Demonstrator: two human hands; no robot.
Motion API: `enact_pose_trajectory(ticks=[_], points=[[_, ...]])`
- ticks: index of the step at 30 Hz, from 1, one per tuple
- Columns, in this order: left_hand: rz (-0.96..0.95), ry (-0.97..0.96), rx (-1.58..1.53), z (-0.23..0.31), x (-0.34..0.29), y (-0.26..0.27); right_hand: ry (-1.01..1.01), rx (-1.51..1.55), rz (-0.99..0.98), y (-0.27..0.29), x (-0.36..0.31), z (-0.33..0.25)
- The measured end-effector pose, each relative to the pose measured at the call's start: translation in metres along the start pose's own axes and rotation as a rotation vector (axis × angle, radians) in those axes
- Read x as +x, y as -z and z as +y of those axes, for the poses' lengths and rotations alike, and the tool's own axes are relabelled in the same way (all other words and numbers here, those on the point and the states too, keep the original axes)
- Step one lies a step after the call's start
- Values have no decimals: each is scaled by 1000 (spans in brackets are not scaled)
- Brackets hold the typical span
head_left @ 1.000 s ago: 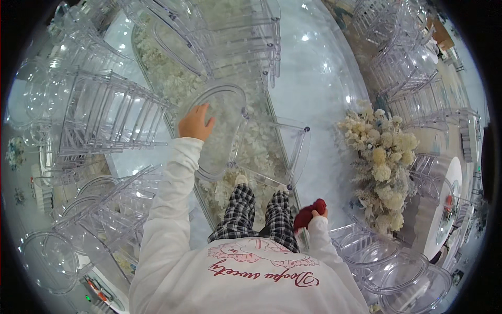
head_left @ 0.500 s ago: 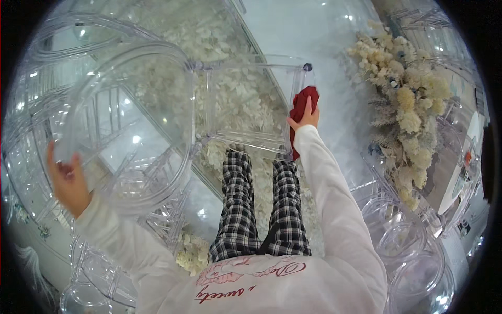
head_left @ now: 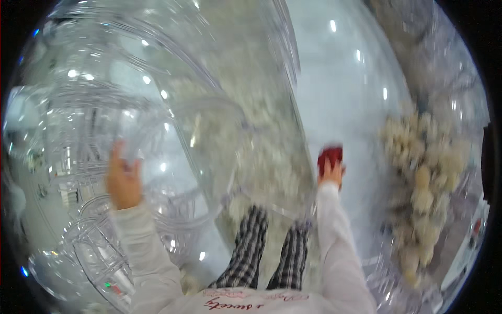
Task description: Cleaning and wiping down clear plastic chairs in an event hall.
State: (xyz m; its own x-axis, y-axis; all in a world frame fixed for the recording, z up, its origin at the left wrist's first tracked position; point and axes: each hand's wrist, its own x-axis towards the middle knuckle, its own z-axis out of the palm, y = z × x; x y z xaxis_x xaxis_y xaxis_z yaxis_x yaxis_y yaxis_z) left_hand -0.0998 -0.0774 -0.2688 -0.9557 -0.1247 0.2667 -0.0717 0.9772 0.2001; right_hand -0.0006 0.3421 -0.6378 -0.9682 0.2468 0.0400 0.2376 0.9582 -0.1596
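Gripped crumpled dark-red cloth in right hand; held left hand, fingers spread, near round-framed clear-plastic chair; seemed partway, remainder unclear.

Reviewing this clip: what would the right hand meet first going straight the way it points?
The right hand, holding a dark red cloth, points out over the pale glossy floor; that way looks free. Depth is unclear: angled down, it might meet the floor.
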Motion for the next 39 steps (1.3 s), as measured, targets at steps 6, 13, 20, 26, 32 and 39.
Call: enact_pose_trajectory(ticks=[6, 13, 20, 26, 32, 39], points=[[25, -69, 121, -2, -7, 30, -114, 28, -750, 79, -100, -40], [15, -48, 87, 7, -9, 42, -537, 661, -657, 121, -124, -34], [0, -26, 64, 10, -8, 41, -450, 685, -211, 98, -55, -22], [13, -32, 118, 12, -8, 42, -424, 280, -717, 70, -50, -61], [30, -57, 122, 14, -3, 43, -415, -22, -748, 71, -29, -95], [44, -58, 119, 14, -9, 45, -197, 74, -297, 44, -54, -67]])
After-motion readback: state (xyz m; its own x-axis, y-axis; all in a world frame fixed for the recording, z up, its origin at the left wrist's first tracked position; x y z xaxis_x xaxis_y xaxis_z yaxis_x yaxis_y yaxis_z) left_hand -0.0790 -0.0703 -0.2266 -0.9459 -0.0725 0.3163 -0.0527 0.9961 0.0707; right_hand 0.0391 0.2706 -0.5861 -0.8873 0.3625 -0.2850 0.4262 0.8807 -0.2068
